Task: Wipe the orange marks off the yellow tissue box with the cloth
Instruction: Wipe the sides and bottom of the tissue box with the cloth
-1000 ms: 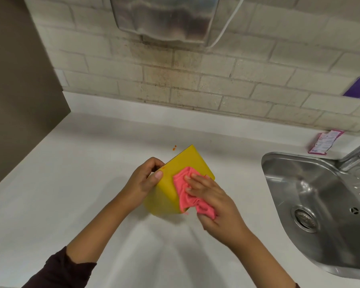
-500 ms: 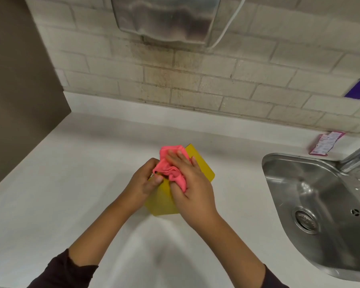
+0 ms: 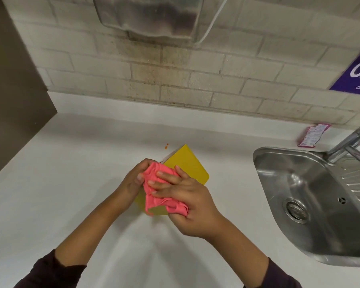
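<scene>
The yellow tissue box (image 3: 187, 163) stands on the white counter, turned corner-on toward me. My left hand (image 3: 133, 181) grips its left side and steadies it. My right hand (image 3: 187, 196) presses a pink cloth (image 3: 158, 188) flat against the near face of the box, fingers spread over the cloth. The cloth covers most of that face, so any orange marks there are hidden. The box's upper right face shows plain yellow.
A small orange speck (image 3: 166, 146) lies on the white counter (image 3: 71, 183) just behind the box. A steel sink (image 3: 312, 196) with a tap (image 3: 349, 144) sits to the right. A pink packet (image 3: 312, 135) leans at the wall. A metal dispenser (image 3: 152, 15) hangs above.
My right hand dragged the cloth up to the box's top corner, then back down and right over the near face. My left hand kept its hold on the box.
</scene>
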{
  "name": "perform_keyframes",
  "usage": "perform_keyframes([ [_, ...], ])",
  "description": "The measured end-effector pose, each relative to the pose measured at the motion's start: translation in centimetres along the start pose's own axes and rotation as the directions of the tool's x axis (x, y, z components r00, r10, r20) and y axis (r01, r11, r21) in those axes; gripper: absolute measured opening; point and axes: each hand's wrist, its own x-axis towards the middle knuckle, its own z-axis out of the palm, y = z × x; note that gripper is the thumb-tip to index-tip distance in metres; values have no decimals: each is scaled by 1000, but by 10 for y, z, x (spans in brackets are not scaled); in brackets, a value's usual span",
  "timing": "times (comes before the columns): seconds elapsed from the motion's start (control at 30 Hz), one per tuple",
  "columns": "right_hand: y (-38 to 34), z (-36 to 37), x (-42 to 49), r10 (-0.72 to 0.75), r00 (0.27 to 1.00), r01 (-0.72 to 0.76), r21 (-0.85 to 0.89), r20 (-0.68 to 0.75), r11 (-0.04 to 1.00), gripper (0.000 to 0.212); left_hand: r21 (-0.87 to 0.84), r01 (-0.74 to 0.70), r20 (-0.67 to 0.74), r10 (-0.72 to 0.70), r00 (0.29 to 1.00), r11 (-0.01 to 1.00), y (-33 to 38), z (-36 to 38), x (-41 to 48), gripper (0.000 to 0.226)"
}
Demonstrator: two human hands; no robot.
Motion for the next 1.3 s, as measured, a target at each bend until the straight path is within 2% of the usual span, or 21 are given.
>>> perform_keyframes([
  [0.1, 2, -5, -13, -17, 1000, 17, 30, -8, 999, 29, 6, 10, -41, -9, 999, 1000, -2, -2, 2, 90],
  [0.17, 3, -7, -22, 24, 999, -21, 78, -41, 997, 30, 5, 22, -63, -22, 998, 1000, -1, -4, 3, 93],
  [0.23, 6, -8, -31, 131, 985, -107, 202, -114, 974, 31, -13, 37, -69, -38, 997, 999, -2, -3, 2, 93],
  [0.3, 8, -8, -40, 310, 932, -226, 370, -187, 901, 29, -13, 39, -69, -40, 997, 999, -2, 0, 0, 90],
  [0.33, 8, -7, -43, 418, 884, -293, 448, -210, 845, 29, -12, 43, -68, -44, 997, 999, -3, 2, -1, 87],
  [0.4, 9, -4, -50, 637, 728, -408, 586, -253, 700, 34, -1, 44, -58, -44, 997, 999, -3, 6, -4, 76],
  [0.47, 13, 1, -51, 782, 568, -419, 728, -257, 543, 31, 8, 49, -35, -49, 998, 999, -2, 11, -7, 64],
  [0.57, 19, 9, -42, 896, 441, -307, 929, -54, 207, 31, 29, 67, -71, -64, 995, 997, 0, 20, -10, 49],
  [0.6, 16, 10, -39, 912, 409, -279, 952, 2, 123, 33, 45, 64, -93, -59, 994, 997, 1, 22, -10, 52],
  [0.63, 15, 10, -38, 913, 405, -281, 956, 41, 81, 36, 65, 58, -115, -50, 992, 996, 2, 23, -10, 59],
  [0.73, 12, 7, -39, 877, 477, -354, 926, 57, 132, 29, 114, 60, -170, -40, 985, 992, 2, 25, -11, 75],
  [0.8, 9, 3, -41, 856, 505, -450, 880, 111, 151, 43, 135, 71, -188, -45, 981, 988, 1, 23, -11, 78],
  [0.83, 8, 1, -43, 861, 487, -518, 842, 146, 151, 44, 142, 72, -194, -44, 980, 987, 1, 22, -11, 79],
  [0.9, 7, -5, -51, 889, 413, -634, 763, 198, 125, 29, 164, 80, -200, -46, 979, 983, 1, 18, -10, 80],
  [0.97, 6, -11, -62, 906, 344, -692, 719, 246, 68, 22, 175, 100, -187, -66, 980, 980, 0, 13, -10, 82],
  [1.03, 8, -16, -71, 926, 294, -683, 730, 238, 29, 21, 200, 124, -188, -87, 978, 972, -2, 10, -11, 75],
  [1.13, 12, -22, -82, 960, 219, -615, 789, 172, -1, 17, 363, 153, -211, -78, 974, 919, -3, 12, -11, 72],
  [1.2, 15, -25, -87, 970, 208, -595, 804, 123, 25, 18, 481, 149, -191, -63, 980, 864, -4, 17, -11, 76],
  [1.3, 22, -28, -97, 982, 180, -644, 762, 61, 70, 19, 635, 151, -130, -87, 988, 757, -10, 30, -9, 78],
])
